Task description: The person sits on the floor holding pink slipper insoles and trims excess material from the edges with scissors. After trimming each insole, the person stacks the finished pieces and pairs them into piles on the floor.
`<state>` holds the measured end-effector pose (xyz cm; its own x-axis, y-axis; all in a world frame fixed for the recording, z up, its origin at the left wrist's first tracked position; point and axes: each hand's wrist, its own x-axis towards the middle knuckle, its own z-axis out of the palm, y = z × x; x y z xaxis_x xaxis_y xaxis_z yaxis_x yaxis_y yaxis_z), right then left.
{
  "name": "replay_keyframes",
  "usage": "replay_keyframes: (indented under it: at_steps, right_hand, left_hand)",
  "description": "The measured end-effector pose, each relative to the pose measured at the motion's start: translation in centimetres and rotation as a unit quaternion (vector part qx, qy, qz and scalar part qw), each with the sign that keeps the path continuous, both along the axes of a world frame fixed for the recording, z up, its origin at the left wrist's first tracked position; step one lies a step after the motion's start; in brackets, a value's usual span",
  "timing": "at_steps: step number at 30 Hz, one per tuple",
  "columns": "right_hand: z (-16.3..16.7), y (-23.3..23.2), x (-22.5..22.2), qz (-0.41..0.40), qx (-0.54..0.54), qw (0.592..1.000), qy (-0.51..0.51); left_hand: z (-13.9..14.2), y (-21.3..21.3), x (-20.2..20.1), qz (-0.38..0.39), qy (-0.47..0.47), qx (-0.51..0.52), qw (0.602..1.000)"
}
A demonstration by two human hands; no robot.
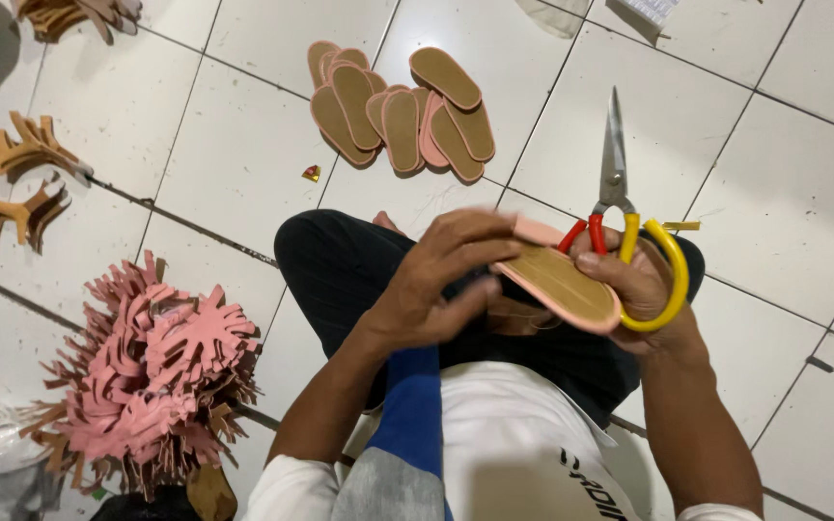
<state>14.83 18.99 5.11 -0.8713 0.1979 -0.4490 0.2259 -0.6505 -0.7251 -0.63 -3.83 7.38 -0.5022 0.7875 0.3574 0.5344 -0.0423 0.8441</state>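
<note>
While the person sits cross-legged on the white tiled floor (774, 193), both hands meet over the lap; the left hand (436, 280) curls its fingers over the near end of a flat sandal sole (557, 285), tan on its upper face with a pink edge, and holds it closed between thumb and fingers; the right hand (644, 289) supports the sole's far end from beneath while also carrying a pair of scissors (620, 207), fingers threaded through its yellow and red loop handles, blades pointing away and shut. To handle this well, I judge the sole should stay pinched flat and steady, with the blades kept pointed away from the left fingers. Beyond the knees lies a loose pile of similar soles (403, 111), tan and pink, overlapping one another; a small gold and red scrap (312, 173) lies just beside it. On the person's left sits a heap of pink branching cut-outs (156, 376), and farther off several tan strap-shaped pieces (26, 150). A white packet corner (651, 10) shows at the top edge, its printing too small to tell.
</note>
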Motion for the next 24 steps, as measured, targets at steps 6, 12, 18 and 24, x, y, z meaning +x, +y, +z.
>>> replay_keyframes:
  at_steps: [6,12,18,24]
  right_hand:
    - [-1.5,-1.9,-0.4,-0.054,0.134,0.988,0.059]
    - [-1.0,-4.6,-0.7,-0.068,0.304,0.950,0.007]
    - [1.9,-2.5,-0.1,-0.031,0.370,0.929,-0.008]
    - [4.0,-1.6,-1.0,-0.032,0.385,0.922,-0.009]
  left_hand:
    - [-4.1,0.8,0.5,0.044,-0.484,0.053,0.872]
    - [-5.5,2.6,3.3,0.046,-0.523,0.056,0.849]
    - [-3.2,0.4,0.9,0.144,-0.221,0.049,0.963]
    - [-3.3,1.6,-0.8,-0.054,-0.521,0.093,0.847]
